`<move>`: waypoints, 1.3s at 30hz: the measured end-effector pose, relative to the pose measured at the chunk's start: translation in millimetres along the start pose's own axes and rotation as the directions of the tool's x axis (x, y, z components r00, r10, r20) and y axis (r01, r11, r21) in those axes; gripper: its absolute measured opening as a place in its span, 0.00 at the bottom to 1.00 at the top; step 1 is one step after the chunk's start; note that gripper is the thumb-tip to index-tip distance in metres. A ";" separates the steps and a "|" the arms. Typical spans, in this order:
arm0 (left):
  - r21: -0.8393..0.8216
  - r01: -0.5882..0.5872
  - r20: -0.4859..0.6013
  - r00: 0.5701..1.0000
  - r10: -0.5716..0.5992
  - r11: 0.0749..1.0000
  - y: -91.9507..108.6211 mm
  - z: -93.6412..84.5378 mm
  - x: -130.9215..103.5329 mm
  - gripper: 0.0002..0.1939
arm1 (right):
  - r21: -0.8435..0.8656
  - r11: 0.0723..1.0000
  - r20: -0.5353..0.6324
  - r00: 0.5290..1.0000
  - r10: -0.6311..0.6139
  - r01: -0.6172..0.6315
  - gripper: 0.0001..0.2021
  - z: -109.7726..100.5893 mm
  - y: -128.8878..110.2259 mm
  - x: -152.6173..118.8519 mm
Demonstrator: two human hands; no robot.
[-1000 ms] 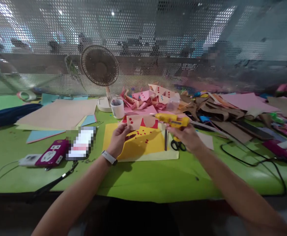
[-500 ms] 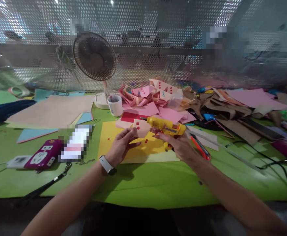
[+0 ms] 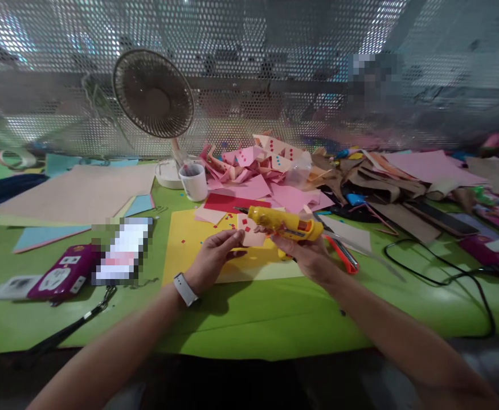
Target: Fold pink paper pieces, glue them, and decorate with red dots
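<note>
My left hand (image 3: pixel 215 256), with a white watch on its wrist, pinches a small pale pink paper piece (image 3: pixel 253 236) that bears red diamond shapes. My right hand (image 3: pixel 303 250) is wrapped round a yellow glue gun (image 3: pixel 286 221), whose dark nozzle points left above the top of that piece. Beneath both hands lies a yellow sheet (image 3: pixel 181 228) with small red bits on it. A red paper strip (image 3: pixel 228 203) rests just behind the nozzle.
A fan (image 3: pixel 153 94) and a white cup (image 3: pixel 193 182) stand at the back. Pink scraps (image 3: pixel 249 185) are heaped behind the hands. On the left lie a phone (image 3: pixel 125 250) and a purple power bank (image 3: pixel 68 273); a red cutter (image 3: pixel 341 256) lies right of the glue gun.
The view has shifted slightly to the right. The glue gun has moved left relative to the pink paper piece, and its body now covers more of the piece's right side.
</note>
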State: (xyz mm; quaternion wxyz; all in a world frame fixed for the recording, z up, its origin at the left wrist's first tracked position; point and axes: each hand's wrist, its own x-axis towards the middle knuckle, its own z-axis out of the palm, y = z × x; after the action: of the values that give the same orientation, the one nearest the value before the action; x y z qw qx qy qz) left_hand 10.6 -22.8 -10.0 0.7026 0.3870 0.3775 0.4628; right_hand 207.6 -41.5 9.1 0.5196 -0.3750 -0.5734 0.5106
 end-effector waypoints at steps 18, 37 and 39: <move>0.119 -0.222 0.054 0.975 0.217 0.968 -0.1 -1.2 -1.7 0.18 | -0.023 1.000 -0.032 0.999 -0.014 0.013 0.24 3.7 -7.4 -1.9; 0.039 -0.275 0.048 0.961 0.273 0.961 -0.9 -5.1 0.9 0.12 | -0.017 0.998 -0.052 0.996 -0.066 0.065 0.12 -0.8 2.1 0.2; 0.095 -0.284 0.043 0.959 0.282 0.954 0.2 -4.5 -0.2 0.13 | -0.044 0.997 -0.062 0.996 -0.067 0.064 0.13 0.3 0.2 -0.7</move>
State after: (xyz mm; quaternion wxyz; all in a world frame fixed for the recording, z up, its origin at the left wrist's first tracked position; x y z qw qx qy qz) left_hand 6.5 -22.0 -11.7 0.6140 0.4785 0.3309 0.5335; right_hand 207.4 -42.3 8.8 0.5460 -0.3826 -0.5792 0.4690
